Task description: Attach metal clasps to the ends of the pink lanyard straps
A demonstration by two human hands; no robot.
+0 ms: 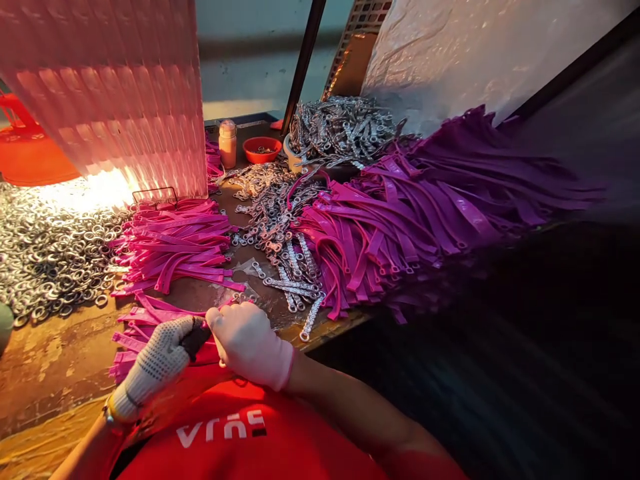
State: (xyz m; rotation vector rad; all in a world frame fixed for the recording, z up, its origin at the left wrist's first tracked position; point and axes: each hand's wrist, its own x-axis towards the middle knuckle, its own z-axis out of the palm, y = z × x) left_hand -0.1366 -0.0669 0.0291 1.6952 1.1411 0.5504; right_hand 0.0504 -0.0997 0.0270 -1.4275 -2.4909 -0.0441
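Two gloved hands, left hand [155, 363] and right hand [250, 343], close together on one pink strap [145, 317] at the tabletop [55, 363] edge, while a large purple strap pile [400, 220] and metal chains [280, 227] seem not yet used.

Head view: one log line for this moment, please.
left hand: gloved, on dark tool | right hand: gloved, at pink straps | bench: ring pile, purple straps

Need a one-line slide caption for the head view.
Gloved left hand and right hand pinch a pink strap at the workbench edge.
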